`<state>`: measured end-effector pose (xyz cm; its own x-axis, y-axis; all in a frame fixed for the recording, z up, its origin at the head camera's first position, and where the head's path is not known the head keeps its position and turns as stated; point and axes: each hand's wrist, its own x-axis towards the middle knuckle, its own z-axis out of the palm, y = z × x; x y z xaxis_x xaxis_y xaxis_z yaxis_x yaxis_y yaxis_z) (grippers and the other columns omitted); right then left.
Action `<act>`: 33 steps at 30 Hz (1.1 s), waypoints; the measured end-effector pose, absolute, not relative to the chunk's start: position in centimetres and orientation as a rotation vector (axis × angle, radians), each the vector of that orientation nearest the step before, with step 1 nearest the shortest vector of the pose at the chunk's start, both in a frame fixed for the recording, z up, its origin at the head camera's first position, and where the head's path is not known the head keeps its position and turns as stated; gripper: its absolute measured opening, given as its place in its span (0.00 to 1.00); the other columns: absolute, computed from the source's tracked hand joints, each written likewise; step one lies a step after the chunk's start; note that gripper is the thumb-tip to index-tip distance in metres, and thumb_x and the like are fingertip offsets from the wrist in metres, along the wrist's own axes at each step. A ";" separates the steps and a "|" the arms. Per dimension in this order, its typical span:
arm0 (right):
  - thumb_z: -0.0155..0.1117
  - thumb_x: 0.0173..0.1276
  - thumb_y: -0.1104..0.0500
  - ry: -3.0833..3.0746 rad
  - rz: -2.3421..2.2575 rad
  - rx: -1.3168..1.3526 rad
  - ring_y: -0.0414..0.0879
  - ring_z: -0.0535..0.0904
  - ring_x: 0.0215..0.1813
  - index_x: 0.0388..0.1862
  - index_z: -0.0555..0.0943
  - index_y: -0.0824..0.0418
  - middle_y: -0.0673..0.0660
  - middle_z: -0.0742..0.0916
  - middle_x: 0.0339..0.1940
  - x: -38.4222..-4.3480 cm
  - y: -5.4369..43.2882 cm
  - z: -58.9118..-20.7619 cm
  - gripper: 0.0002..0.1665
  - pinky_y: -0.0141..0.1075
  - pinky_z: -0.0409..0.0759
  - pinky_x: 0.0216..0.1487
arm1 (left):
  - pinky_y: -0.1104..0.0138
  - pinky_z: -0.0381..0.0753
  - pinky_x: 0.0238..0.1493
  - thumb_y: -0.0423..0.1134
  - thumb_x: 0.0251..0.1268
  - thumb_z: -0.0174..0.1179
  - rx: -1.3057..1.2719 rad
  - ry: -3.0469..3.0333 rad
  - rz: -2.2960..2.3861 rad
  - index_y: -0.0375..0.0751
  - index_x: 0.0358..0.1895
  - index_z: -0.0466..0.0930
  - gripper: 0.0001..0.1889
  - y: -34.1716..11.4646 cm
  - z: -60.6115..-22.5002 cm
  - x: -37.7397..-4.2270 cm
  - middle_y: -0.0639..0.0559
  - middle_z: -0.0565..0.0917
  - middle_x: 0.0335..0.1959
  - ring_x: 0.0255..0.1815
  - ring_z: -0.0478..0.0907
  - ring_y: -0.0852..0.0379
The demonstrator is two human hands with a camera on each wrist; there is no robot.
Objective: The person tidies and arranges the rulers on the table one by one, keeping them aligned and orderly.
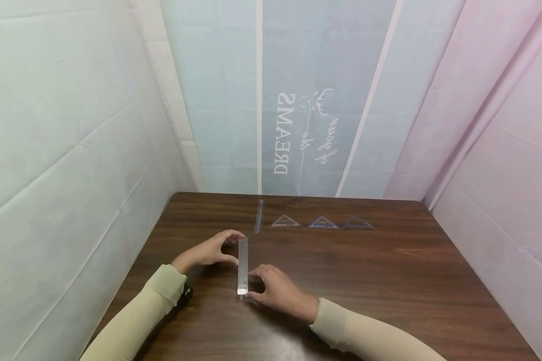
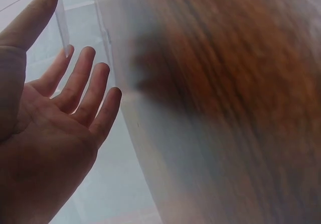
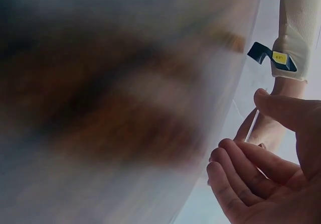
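Observation:
A clear plastic ruler (image 1: 243, 263) points away from me over the near part of the table, between my two hands. My left hand (image 1: 214, 248) holds its left side towards the far end, thumb and forefinger apart. At the near end, my right hand (image 1: 280, 291) has its thumb and fingers at the ruler's right side. The left wrist view shows the left palm (image 2: 55, 113) with loosely bent fingers and a see-through strip by the forefinger. A thin clear edge (image 3: 252, 126) lies between thumb and forefinger in the right wrist view. Exact finger contact is hard to see.
Another clear ruler (image 1: 259, 216) lies towards the back of the brown wooden table (image 1: 366, 281). Right of it sit three set squares in a row: a clear one (image 1: 284, 221), a blue-edged one (image 1: 322, 222) and a dark, faint one (image 1: 358, 223). Cloth hangs around the table.

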<state>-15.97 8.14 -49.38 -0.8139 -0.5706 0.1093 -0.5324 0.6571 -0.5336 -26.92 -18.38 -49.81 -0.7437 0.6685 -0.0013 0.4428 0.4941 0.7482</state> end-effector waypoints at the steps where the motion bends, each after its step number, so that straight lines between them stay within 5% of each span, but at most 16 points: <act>1: 0.84 0.66 0.50 2.794 -0.858 -0.924 0.44 0.86 0.53 0.57 0.87 0.63 0.53 0.90 0.50 -15.9 8.0 -49.4 0.27 0.38 0.85 0.57 | 0.40 0.74 0.70 0.46 0.66 0.78 0.934 2.457 1.082 0.42 0.77 0.69 0.40 -18.4 -49.8 -26.9 0.39 0.74 0.70 0.70 0.74 0.37; 33: 0.85 0.61 0.43 2.939 -0.449 -0.995 0.39 0.76 0.46 0.50 0.88 0.60 0.47 0.82 0.44 -14.9 5.3 -50.7 0.28 0.32 0.82 0.46 | 0.40 0.70 0.73 0.49 0.63 0.79 0.961 2.548 0.794 0.44 0.73 0.74 0.38 -18.7 -50.8 -26.6 0.43 0.72 0.72 0.72 0.69 0.39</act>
<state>-14.86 5.27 -50.72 -0.7986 -0.5958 0.0854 -0.5941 0.7575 -0.2706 -26.56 -18.65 -50.84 -0.7296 0.6787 -0.0844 0.5107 0.6228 0.5927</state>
